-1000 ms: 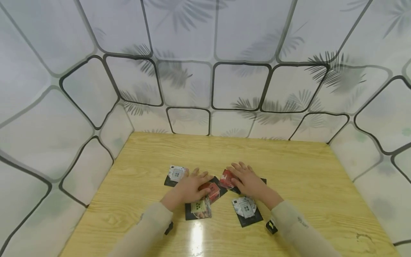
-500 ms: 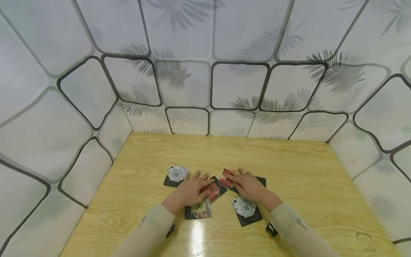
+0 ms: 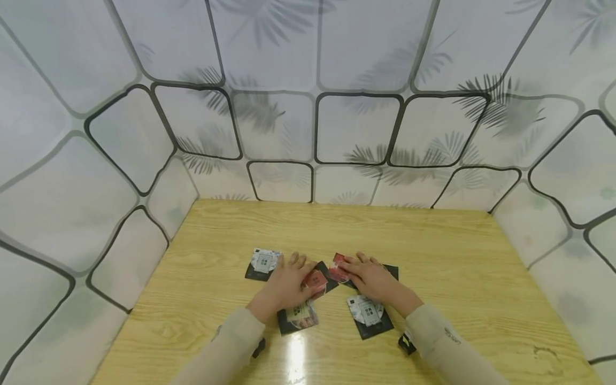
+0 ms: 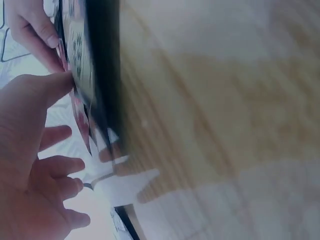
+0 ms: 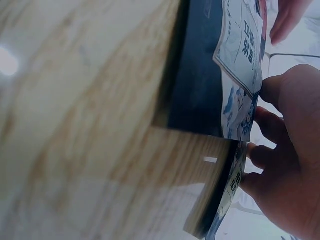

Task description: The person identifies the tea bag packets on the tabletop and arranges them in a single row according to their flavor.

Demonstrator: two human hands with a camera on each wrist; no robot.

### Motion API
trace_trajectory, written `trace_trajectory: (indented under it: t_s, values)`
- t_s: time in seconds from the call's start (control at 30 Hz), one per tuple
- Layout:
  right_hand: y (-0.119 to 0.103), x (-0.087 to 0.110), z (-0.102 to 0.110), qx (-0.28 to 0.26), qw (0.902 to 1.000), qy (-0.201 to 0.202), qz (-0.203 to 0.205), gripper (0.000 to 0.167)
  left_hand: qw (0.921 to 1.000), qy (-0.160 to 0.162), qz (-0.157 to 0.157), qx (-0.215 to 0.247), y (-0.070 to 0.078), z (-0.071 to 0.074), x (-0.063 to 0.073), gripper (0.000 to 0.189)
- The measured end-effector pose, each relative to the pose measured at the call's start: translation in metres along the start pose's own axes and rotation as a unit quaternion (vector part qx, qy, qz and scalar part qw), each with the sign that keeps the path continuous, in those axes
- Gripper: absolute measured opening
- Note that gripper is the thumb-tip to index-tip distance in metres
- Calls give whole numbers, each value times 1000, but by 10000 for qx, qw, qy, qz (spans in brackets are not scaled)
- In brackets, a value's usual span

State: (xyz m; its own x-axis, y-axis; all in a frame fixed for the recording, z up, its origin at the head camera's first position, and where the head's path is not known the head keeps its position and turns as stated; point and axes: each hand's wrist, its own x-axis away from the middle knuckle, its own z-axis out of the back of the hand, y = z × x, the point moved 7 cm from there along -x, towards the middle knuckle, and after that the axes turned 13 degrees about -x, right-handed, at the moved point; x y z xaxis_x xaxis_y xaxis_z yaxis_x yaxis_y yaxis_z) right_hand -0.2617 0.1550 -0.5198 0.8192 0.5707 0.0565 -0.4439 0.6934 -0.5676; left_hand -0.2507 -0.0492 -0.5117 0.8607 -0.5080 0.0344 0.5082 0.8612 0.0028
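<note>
Several flat packets with dark edges and printed faces lie loosely spread on the table. My left hand (image 3: 283,284) lies over a red-labelled packet (image 3: 318,283), fingers extended. Its thumb touches the packets, and part of a yellow-labelled packet (image 3: 300,316) is under the wrist side. A white-patterned packet (image 3: 262,262) sits by its fingers. My right hand (image 3: 374,279) rests with relaxed fingers on another red packet (image 3: 338,267) and a dark packet (image 3: 393,271), mostly covered by it. Below that hand lies a second white-patterned packet (image 5: 247,50). Neither hand grips anything.
The wood-grain table (image 3: 231,224) meets a patterned fabric wall (image 3: 356,128) at the back and sides. Black wrist-worn devices (image 3: 407,343) show beneath the sleeves. A bright light reflection lies on the table near the front.
My right hand has drawn back slightly, its fingers coming down onto the red packet. The left hand has shifted a little, and the yellow-labelled packet beneath it has turned slightly.
</note>
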Motion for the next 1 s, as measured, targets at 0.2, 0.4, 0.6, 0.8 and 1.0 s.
trace_trajectory:
  t_s: [0.2,0.4,0.6,0.8,1.0]
  values:
    - [-1,1,1,-66,10000,-1,-28,46,9976,331,563,-225,-13,8,2,65]
    - [2,-1,-2,2,10000,-28,-34,47,9908,829,962,-465,-15,11,3,51]
    - [3,-1,-3,32,10000,-10,-80,47,9869,803,1157,-788,-7,10,-3,51]
    - [2,-1,-3,64,9999,-3,-126,46,9898,330,1229,-638,-3,0,-9,65]
    - [3,0,-3,94,9999,3,-108,46,9902,265,1301,-431,-13,3,-8,58]
